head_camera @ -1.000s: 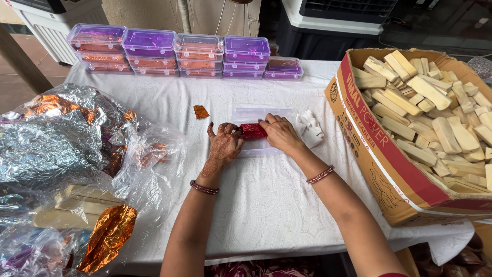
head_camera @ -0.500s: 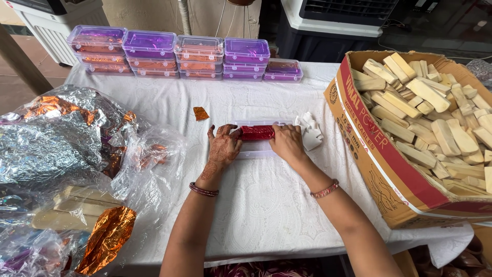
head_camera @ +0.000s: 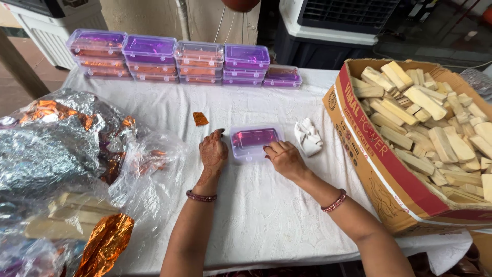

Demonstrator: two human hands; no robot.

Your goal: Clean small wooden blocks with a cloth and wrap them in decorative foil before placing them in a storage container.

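A small clear plastic box (head_camera: 254,141) with a purple-tinted lid lies flat on the white tablecloth (head_camera: 256,215) in the middle of the table. My right hand (head_camera: 285,159) rests on the box's near right corner, fingers curled onto the lid. Just left of the box, my left hand (head_camera: 213,151) lies on the cloth with its fingers close together, touching or nearly touching the box's left side. A crumpled white cloth (head_camera: 308,136) sits just right of the box.
Stacks of similar clear boxes (head_camera: 174,59) line the far edge. An open cardboard carton (head_camera: 389,169) full of pale wooden sticks stands at right. Crinkled silver and orange foil in clear plastic (head_camera: 61,154) fills the left. A small orange foil scrap (head_camera: 200,119) lies near the box.
The red wrapped piece held between both hands a second ago is now inside the closed box. Both hands have come down onto the box and cloth.
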